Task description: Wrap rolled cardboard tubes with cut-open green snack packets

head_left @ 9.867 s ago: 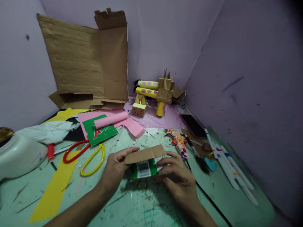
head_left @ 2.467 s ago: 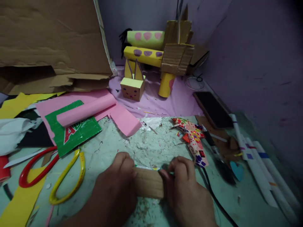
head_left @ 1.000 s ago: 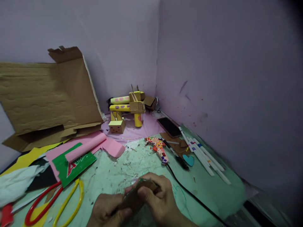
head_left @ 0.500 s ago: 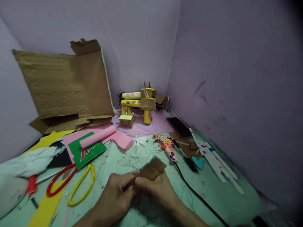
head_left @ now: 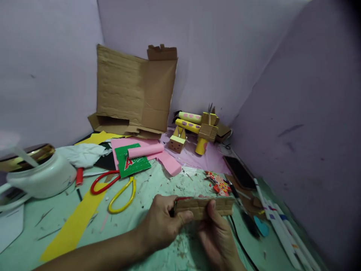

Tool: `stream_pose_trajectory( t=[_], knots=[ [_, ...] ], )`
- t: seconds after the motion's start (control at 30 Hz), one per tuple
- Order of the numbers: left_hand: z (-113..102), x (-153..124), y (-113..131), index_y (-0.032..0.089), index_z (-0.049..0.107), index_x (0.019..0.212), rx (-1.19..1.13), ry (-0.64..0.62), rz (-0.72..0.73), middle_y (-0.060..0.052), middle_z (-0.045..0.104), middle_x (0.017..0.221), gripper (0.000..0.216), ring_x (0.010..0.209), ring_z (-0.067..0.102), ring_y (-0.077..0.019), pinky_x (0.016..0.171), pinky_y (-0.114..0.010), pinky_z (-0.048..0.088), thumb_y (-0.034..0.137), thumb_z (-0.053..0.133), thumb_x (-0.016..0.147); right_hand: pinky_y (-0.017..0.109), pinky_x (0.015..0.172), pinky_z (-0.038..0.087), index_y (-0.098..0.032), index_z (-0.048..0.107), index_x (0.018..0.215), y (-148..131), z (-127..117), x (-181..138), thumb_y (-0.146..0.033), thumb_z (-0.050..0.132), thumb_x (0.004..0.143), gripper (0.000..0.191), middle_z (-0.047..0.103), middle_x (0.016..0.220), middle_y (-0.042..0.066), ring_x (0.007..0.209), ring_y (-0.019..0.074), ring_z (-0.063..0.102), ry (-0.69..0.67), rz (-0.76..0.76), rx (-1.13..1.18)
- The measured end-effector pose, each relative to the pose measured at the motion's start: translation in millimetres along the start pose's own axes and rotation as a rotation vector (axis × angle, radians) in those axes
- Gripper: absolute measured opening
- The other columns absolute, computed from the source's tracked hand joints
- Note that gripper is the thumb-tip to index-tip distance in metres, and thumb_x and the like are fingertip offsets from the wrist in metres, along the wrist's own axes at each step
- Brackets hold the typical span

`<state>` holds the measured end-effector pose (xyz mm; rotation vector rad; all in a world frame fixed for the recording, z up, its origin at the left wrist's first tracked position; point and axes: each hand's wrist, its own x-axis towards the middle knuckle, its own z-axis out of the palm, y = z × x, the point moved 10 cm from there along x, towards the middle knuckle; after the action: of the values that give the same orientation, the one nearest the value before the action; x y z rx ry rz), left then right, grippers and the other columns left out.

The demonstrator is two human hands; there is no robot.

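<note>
A narrow strip of brown cardboard (head_left: 197, 209) with a reddish, dark printed edge is held above the green table surface. My left hand (head_left: 166, 222) is closed round its left end, the thumb lying on the front face. Further right, my right hand (head_left: 216, 233) pinches the strip, thumb in front and fingers behind and below. Just beyond the right hand lies a colourful patterned hot-glue gun (head_left: 218, 183), partly hidden by the strip. Its black cord (head_left: 239, 239) runs toward the near edge.
Red and yellow scissor handles (head_left: 122, 195) lie left, by a yellow paper strip (head_left: 73, 226). A white pot (head_left: 46, 177) stands far left. Behind are pink paper (head_left: 169, 163), a cardboard box (head_left: 124, 86) and giraffe-like figures (head_left: 207, 131). Markers (head_left: 284, 229) and a phone (head_left: 239, 172) lie right.
The view has swung left, so the table things appear further right. The cardboard strip has turned from slanted to nearly level, its long face toward me, and both hands still hold it.
</note>
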<state>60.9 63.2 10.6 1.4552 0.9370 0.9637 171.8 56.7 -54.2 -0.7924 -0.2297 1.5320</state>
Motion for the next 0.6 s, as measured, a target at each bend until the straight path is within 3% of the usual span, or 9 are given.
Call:
stream_pose_trajectory(
  t=[0.13, 0.23, 0.37, 0.5, 0.6],
  knots=[
    [-3.6, -3.2, 11.5, 0.012, 0.071, 0.081, 0.017, 0.002, 0.083, -0.003, 0.065, 0.066, 0.024, 0.061, 0.053, -0.0149, 0.06, -0.027, 0.044, 0.027, 0.053, 0.079, 0.024, 0.068, 0.057, -0.024, 0.069, 0.07, 9.8, -0.7, -3.6, -0.032, 0.087, 0.047, 0.03, 0.073, 0.07, -0.003, 0.068, 0.0151, 0.068, 0.039, 0.028, 0.052],
    [-3.3, 3.4, -3.9, 0.009, 0.07, 0.089, -0.124, -0.025, -0.015, -0.007, 0.068, 0.074, 0.03, 0.069, 0.058, -0.0183, 0.065, -0.03, 0.045, 0.032, 0.055, 0.077, 0.018, 0.067, 0.057, -0.023, 0.069, 0.074, 11.2, -3.2, -0.3, -0.03, 0.084, 0.055, 0.025, 0.073, 0.072, -0.003, 0.073, 0.0135, 0.069, 0.05, -0.004, 0.054],
    [-0.9, 10.8, -23.7, 0.006, 0.066, 0.093, -0.211, -0.025, -0.135, -0.011, 0.07, 0.083, 0.041, 0.078, 0.062, -0.0243, 0.069, -0.033, 0.047, 0.034, 0.066, 0.064, 0.023, 0.068, 0.059, -0.023, 0.067, 0.078, 8.6, -10.2, 6.1, -0.027, 0.078, 0.065, 0.018, 0.072, 0.075, -0.002, 0.077, 0.0158, 0.069, 0.087, -0.091, 0.028],
    [-4.4, 10.0, -18.6, 0.009, 0.065, 0.095, -0.142, 0.031, -0.117, -0.01, 0.07, 0.09, 0.034, 0.086, 0.063, -0.0247, 0.078, -0.035, 0.048, 0.031, 0.064, 0.07, 0.024, 0.07, 0.057, -0.023, 0.066, 0.077, 13.8, -7.7, 5.2, -0.028, 0.082, 0.058, 0.026, 0.071, 0.074, -0.002, 0.079, 0.0164, 0.068, 0.129, -0.066, 0.052],
    [-10.7, 9.4, -12.8, 0.01, 0.067, 0.088, -0.079, 0.053, -0.105, -0.008, 0.071, 0.081, 0.03, 0.079, 0.063, -0.0236, 0.073, -0.033, 0.049, 0.035, 0.063, 0.071, 0.025, 0.069, 0.056, -0.02, 0.066, 0.078, 16.5, 3.0, 2.2, -0.029, 0.084, 0.053, 0.033, 0.071, 0.077, -0.001, 0.08, 0.0171, 0.067, 0.099, 0.005, 0.069]
  ],
)
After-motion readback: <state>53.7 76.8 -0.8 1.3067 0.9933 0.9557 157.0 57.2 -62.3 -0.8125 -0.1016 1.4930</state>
